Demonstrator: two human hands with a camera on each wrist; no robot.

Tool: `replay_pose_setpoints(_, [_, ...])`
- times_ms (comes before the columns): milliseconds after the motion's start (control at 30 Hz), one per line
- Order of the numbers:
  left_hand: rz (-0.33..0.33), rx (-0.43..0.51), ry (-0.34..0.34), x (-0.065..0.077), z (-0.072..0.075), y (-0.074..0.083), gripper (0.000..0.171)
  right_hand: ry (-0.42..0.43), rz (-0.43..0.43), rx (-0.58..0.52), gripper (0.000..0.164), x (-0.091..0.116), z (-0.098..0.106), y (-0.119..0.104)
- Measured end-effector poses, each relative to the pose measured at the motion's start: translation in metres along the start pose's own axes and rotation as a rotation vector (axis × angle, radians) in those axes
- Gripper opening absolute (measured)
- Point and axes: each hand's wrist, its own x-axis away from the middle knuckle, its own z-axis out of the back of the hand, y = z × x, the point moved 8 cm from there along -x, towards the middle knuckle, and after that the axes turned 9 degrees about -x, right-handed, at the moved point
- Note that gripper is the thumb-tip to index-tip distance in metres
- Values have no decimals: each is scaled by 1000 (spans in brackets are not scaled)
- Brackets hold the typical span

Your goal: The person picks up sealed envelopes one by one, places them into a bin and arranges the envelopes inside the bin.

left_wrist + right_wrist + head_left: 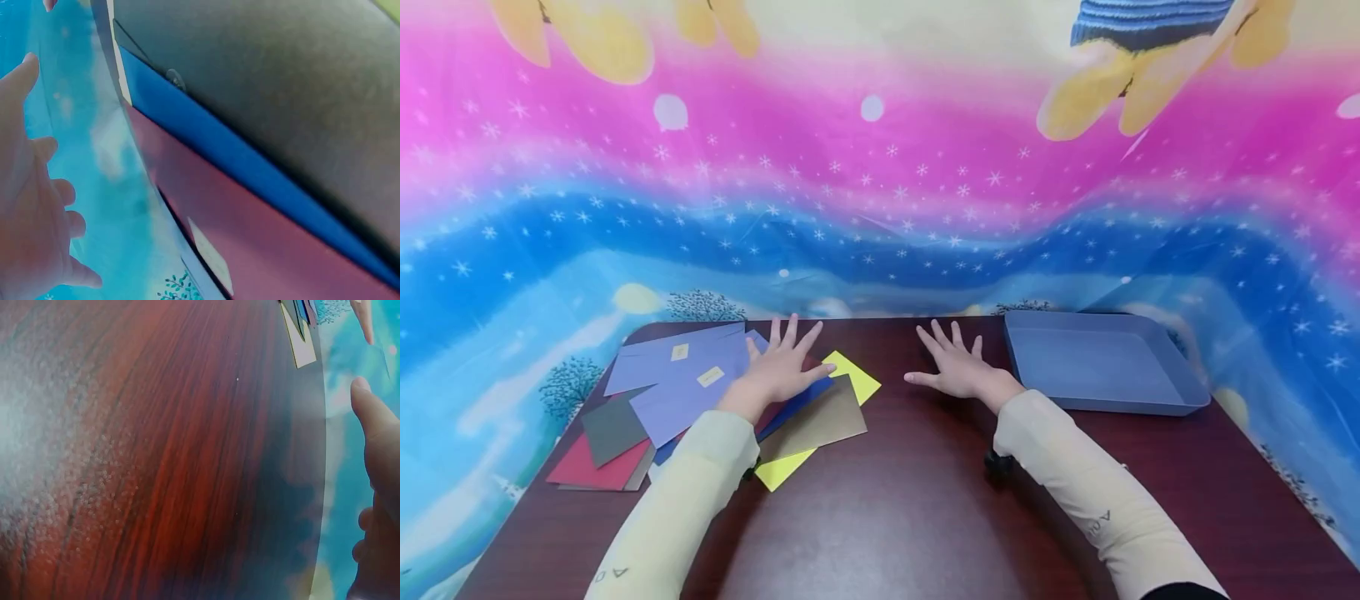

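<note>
My left hand point(780, 371) is spread palm down above a pile of coloured envelopes, its fingers straight and holding nothing. Under and beside it lie a brown envelope point(827, 421), a strip of a blue one point(793, 407) and yellow corners point(856, 379). In the left wrist view a string tie shows on the grey-brown envelope point(269, 81), above blue and dark red ones point(187, 175). Over the middle right of the table, my right hand point(958, 371) is likewise spread with nothing in it. A grey tray point(1198, 400) stands just right of that hand.
Purple envelopes point(681, 400) with small pale labels lie at the table's left, overlapping a dark grey envelope point(613, 425) and a red one point(602, 462). The dark wooden table point(887, 517) ends at a printed cloth backdrop point(880, 192) behind and at both sides.
</note>
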Motion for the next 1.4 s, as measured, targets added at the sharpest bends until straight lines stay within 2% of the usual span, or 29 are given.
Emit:
replay_pose_setpoints(267, [-35,53,-6,0,5,3,83,-29,6,-56,95,8,0,-7])
replay_pose_setpoints(533, [-81,91,-23,3,12,3,80,-19,35,-82,90,14,11,-9])
replay_pose_setpoints(733, [-98,99,-9,6,23,-4,69,-18,48,-70,80,23,17,-9])
replay_pose_setpoints(933, [-100,115,18,16,30,-20,54,67,89,-51,68,35,33,-15])
replay_pose_setpoints(1067, [-82,147,5,26,29,-29,50,126,100,-40,59,44,46,-13])
replay_pose_setpoints(1267, [-101,181,18,30,29,-36,44,231,81,-14,51,63,67,5])
replay_pose_setpoints(1400, [-91,186,20,33,29,-44,43,268,59,11,51,78,78,15])
